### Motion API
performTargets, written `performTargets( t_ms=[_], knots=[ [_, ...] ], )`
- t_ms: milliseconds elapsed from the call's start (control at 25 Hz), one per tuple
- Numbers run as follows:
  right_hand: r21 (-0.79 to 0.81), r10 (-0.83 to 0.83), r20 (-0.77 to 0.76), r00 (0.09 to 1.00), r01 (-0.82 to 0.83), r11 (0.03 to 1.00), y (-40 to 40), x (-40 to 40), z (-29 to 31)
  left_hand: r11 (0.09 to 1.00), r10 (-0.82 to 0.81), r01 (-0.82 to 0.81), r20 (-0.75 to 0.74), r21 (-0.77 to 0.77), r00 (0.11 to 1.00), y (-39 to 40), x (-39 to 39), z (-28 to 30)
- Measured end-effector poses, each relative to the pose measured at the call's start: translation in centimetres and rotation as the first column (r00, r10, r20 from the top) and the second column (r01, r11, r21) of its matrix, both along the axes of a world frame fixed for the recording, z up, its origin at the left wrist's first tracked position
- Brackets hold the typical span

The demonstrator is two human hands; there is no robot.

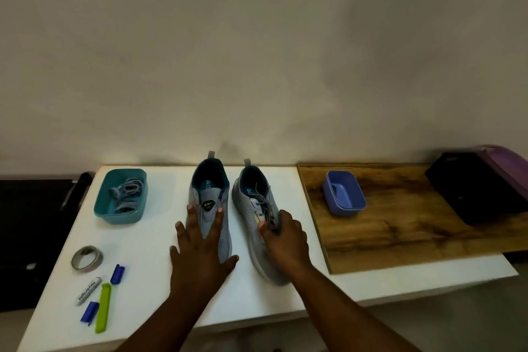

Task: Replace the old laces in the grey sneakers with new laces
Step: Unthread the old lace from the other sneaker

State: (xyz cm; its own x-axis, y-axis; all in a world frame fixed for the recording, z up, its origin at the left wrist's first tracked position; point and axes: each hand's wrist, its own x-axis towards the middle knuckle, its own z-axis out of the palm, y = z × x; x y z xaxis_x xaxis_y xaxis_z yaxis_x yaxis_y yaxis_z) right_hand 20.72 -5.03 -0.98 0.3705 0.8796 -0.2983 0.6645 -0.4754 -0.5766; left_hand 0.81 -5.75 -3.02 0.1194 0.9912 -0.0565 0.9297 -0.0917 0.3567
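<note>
Two grey sneakers stand side by side on the white bench (148, 237), heels toward the wall and toes toward you. Your left hand (200, 248) lies flat on the forefoot of the left sneaker (210, 197); its grip is open, the fingers straight and spread, with fingertips at either side of the tongue. No lace shows in this sneaker's eyelets. Your right hand (284, 240) rests on the forefoot of the right sneaker (254, 208), its grip closed in a pinch on the grey lace (264, 203) near the lowest eyelets. That lace is threaded up the shoe, and its loose ends lie across the tongue and collar.

Left of the sneakers, well apart, a teal plastic tub (121, 194) holds a tangle of grey laces (127, 193). Nearer you on the left lie a roll of tape (87, 258), a grey marker (89, 290), two blue clips (117, 274) (90, 311) and a green bag clip (103, 307), all separate from one another.

Right of the sneakers, a wooden board (385, 231) overlaps the bench. On it sits a blue plastic tub (344, 193); something lies inside it, too dim to identify. At the far right stand a black box (474, 188) and, behind it, a purple object (503, 158), partly cut off by the frame edge.
</note>
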Motion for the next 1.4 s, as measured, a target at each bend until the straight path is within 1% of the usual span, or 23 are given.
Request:
performTargets(
  t_ms=[80,160,240,360,440,520,600,640,680,800,960,1000,1040,1080,1120,1200,1240,1280,1400],
  knots=[
    [0.016,-0.024,-0.019,1.000,0.025,1.000,-0.8,-1.4,0.2,0.999,-0.017,0.014,0.115,0.029,0.993,-0.1,-0.7,-0.2],
    [0.028,-0.019,-0.086,0.996,0.021,0.999,-1.4,-2.3,0.2,0.999,-0.007,0.002,0.158,0.035,0.987,0.0,-1.3,-0.3],
    [0.060,-0.006,-0.119,0.993,0.013,0.998,-1.9,-2.6,-0.1,0.998,0.019,-0.028,0.169,0.050,0.985,0.1,-1.8,-0.3],
    [0.107,0.004,-0.102,0.995,0.007,0.994,-2.3,-2.7,-0.6,0.996,0.033,-0.044,0.148,0.071,0.988,-0.1,-2.0,-0.5],
    [0.146,-0.004,-0.117,0.993,0.021,0.989,-2.2,-2.6,-0.7,0.996,0.025,-0.034,0.117,0.077,0.993,-0.1,-1.8,-0.5],
    [0.205,-0.062,-0.188,0.980,0.101,0.973,-1.4,-2.4,-0.2,0.996,0.062,-0.066,0.051,0.067,0.997,-0.2,-1.1,-0.1],
    [0.232,-0.117,-0.267,0.957,0.181,0.956,0.2,-2.0,0.6,0.991,0.112,-0.112,0.014,0.078,0.994,-1.3,0.6,0.8],
    [0.232,-0.121,-0.287,0.950,0.192,0.954,1.1,-2.0,1.1,0.990,0.128,-0.129,0.006,0.061,0.992,-2.1,1.5,1.1],
    [0.235,-0.115,-0.299,0.947,0.190,0.953,1.8,-1.9,1.4,0.987,0.161,-0.161,0.000,0.013,0.987,-3.0,2.3,1.2],
    [0.286,-0.081,-0.327,0.942,0.180,0.941,2.7,-1.4,0.6,0.946,0.304,-0.297,0.032,-0.130,0.952,-3.9,2.6,0.3],
    [0.303,-0.034,-0.319,0.947,0.136,0.943,3.3,-0.8,-0.3,0.941,0.293,-0.294,-0.028,-0.166,0.956,-3.9,2.0,-0.5],
    [0.309,-0.028,-0.318,0.948,0.131,0.942,3.5,-0.7,-0.3,0.943,0.297,-0.298,-0.024,-0.148,0.954,-4.0,2.2,-0.7],
    [0.325,-0.012,-0.296,0.955,0.113,0.939,3.7,-0.7,-0.3,0.948,0.302,-0.302,-0.023,-0.101,0.953,-3.8,2.4,-0.4],
    [0.352,0.014,-0.253,0.967,0.079,0.933,3.8,-0.7,-0.2,0.955,0.295,-0.295,-0.029,-0.014,0.955,-3.4,2.6,-0.2],
    [0.383,0.046,-0.191,0.980,0.032,0.923,3.9,-0.6,-0.3,0.967,0.247,-0.244,-0.027,0.077,0.969,-2.8,2.7,0.0],
    [0.418,0.123,-0.058,0.991,-0.088,0.904,3.9,-0.4,-0.4,0.969,0.067,-0.064,-0.005,0.239,0.998,-0.7,3.1,0.5],
    [0.428,0.152,-0.015,0.988,-0.131,0.894,3.9,-0.2,-0.5,0.956,0.000,-0.007,0.022,0.294,1.000,0.5,3.3,0.7],
    [0.443,0.164,0.009,0.986,-0.151,0.884,3.9,-0.1,-0.4,0.953,-0.024,0.002,0.071,0.303,0.997,1.6,3.4,1.2],
    [0.515,0.143,0.103,0.984,-0.176,0.839,3.7,0.1,-0.2,0.964,0.033,-0.090,0.224,0.251,0.974,3.1,4.0,1.2]
  ],
)
